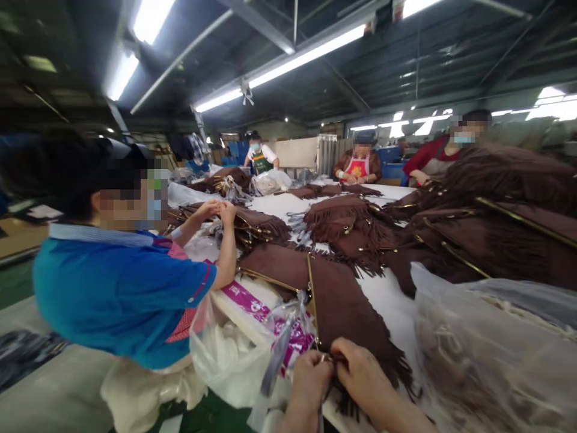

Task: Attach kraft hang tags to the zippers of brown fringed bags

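At the bottom centre, my left hand (pixel 311 377) and my right hand (pixel 358 368) meet with fingertips pinched together. A small piece is between them at the lower end of a gold metal frame (pixel 313 300); the fingers hide most of it. The frame edges a brown fringed bag (pixel 347 294) that lies on the table just beyond my hands. To the left of my left hand are a strip of clear plastic (pixel 277 355) and a purple-and-white printed wrapper (pixel 293 340).
A co-worker in a blue shirt (pixel 121 288) works close on my left. Brown fringed bags (pixel 509 234) are piled high on the right, behind a large clear plastic bag (pixel 487 361). More bags (pixel 345 222) lie across the white table (pixel 392 307). Several other people work farther back.
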Motion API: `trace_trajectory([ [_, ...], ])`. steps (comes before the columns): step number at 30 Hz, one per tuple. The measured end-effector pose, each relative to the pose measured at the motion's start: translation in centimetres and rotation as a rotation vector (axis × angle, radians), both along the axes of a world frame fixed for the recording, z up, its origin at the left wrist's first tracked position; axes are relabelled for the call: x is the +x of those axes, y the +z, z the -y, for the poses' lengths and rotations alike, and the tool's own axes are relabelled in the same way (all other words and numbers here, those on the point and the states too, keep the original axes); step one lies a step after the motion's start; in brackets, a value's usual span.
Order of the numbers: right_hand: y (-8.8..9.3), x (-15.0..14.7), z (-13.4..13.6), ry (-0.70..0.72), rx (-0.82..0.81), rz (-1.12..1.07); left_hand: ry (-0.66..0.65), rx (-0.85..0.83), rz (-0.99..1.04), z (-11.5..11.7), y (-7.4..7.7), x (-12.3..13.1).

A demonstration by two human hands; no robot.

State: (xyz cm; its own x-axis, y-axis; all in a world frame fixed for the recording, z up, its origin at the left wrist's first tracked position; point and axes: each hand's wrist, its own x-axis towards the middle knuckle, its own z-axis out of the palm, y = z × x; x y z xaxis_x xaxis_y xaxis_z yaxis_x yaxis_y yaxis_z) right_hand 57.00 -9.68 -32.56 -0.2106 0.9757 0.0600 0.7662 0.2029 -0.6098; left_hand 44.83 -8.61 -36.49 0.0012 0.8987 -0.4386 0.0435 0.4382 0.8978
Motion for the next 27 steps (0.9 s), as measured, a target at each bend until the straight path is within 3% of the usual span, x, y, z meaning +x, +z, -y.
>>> trace_trajectory([
  [3,0.3,0.2,-0.3,-0.01,-0.051,-0.036,0.027,0.016,0.014,0.4,-0.7,0.4],
  [9,1.0,0.6,-0.4,0.012,-0.075,-0.09,0.035,0.056,-0.07,0.1,-0.2,0.2],
  [16,0.9,1.0,-0.8,0.029,-0.192,-0.268,0.131,-0.093,0.142,0.3,-0.6,0.8],
  [19,0.8,1.1,-0.6,0.064,-0.206,-0.284,0.119,-0.081,0.165,0.4,-0.2,0.8],
  [24,0.8,1.1,0.4,0.101,-0.047,-0.154,0.106,-0.109,0.166,0.6,1.2,0.5],
  [27,0.7,1.1,0.9,0.108,-0.043,-0.115,0.092,-0.129,0.246,0.8,2.3,0.5],
])
